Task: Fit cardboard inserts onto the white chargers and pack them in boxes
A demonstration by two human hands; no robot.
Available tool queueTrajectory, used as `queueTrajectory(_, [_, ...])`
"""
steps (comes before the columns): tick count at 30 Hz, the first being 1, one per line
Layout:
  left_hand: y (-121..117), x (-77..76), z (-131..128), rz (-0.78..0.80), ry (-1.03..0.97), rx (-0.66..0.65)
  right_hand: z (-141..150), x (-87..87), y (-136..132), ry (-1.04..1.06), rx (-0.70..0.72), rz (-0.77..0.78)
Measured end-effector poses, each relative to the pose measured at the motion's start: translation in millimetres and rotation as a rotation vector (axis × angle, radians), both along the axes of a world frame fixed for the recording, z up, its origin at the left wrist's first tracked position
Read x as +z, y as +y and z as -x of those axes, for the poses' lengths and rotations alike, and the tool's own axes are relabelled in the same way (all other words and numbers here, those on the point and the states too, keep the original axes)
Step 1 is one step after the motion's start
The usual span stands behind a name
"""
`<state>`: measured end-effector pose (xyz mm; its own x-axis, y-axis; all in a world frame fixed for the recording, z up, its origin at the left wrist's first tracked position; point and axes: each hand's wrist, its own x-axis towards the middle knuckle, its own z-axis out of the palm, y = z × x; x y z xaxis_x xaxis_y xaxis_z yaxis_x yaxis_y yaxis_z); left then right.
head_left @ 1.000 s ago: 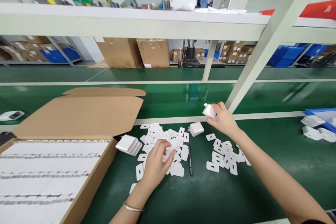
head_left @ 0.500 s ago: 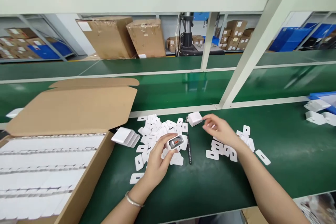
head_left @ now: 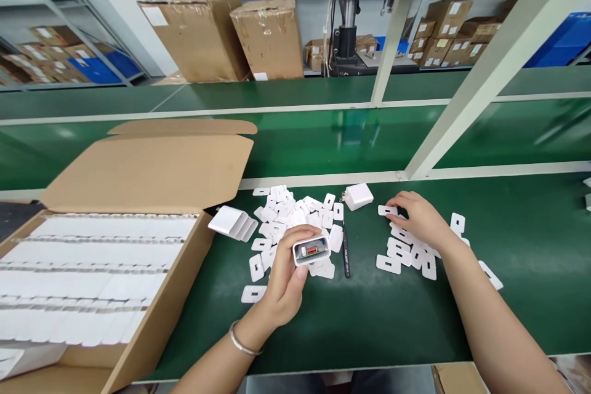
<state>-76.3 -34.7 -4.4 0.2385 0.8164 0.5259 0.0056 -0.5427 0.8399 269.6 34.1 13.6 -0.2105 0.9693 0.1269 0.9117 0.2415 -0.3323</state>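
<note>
While the left hand (head_left: 284, 283) clamps one open-ended housing (head_left: 312, 250), the right hand (head_left: 421, 219) touches one white plate (head_left: 384, 210), its finger closure unclear.

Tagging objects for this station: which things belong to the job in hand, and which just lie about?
Likely in the job:
white open-ended plastic housing, in the left hand
flat white slotted plates, right hand at one pile
white boxy pronged adapter, beside the plates

Probably just lying about:
slim black pen-like tool, untouched
two large brown cardboard cartons, at the back

Bright, even light (pale glare on the green strip (head_left: 305, 151)) casts soft shadows.
</note>
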Motion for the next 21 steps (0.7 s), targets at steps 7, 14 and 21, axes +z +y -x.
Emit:
queueTrajectory(7, [-5.5, 1.3, -0.6, 0.219, -0.027, -0.04, 53.4, 39.0, -36.5, 0.449, 0.078, -0.187])
queueTrajectory(14, [-8.7, 1.2, -9.2, 0.219, 0.078, -0.128, 130.5, 27.4, -71.9, 0.588, 0.357, -0.422])
queueTrajectory(21, [-9.4, 3.6, -16.9, 0.153, 0.101, -0.12, 135.3, 15.8, -73.8, 0.48, 0.451, -0.527])
